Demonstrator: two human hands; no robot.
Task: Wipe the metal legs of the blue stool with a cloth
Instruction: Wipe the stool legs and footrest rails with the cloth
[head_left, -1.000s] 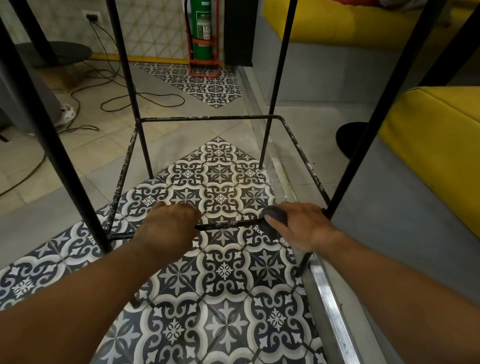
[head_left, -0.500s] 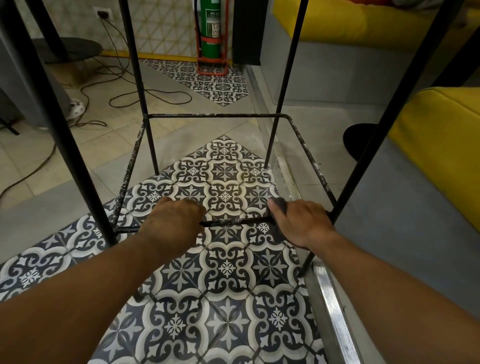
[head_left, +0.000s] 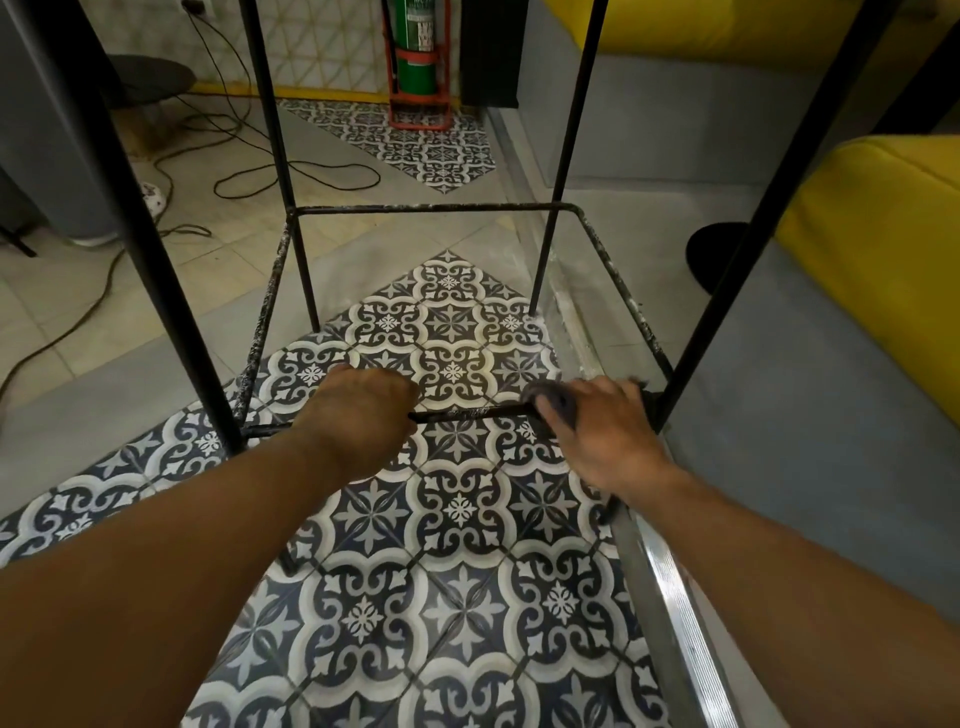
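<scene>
The right hand (head_left: 608, 431), clenching the cloth (head_left: 553, 402) round the near crossbar (head_left: 467, 414), has barely left the bar's right end, still scrubbing; the left hand (head_left: 363, 410) keeps gripping mid-bar.

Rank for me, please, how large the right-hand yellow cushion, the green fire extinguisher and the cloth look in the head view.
1. yellow cushion, cropped by the frame.
2. green fire extinguisher, top cropped.
3. cloth, mostly under the right hand.

Stool frame (head_left: 431, 209) stands on floor (head_left: 457, 519); left hand (head_left: 363, 415) on near crossbar (head_left: 467, 414), right hand (head_left: 608, 431) w/ cloth (head_left: 553, 402) at its right end, beside near-right leg (head_left: 735, 275). Extinguisher (head_left: 415, 52) behind the frame at floor's far edge, cables (head_left: 296, 174) far-left, sofa (head_left: 883, 249) along right edge.
</scene>
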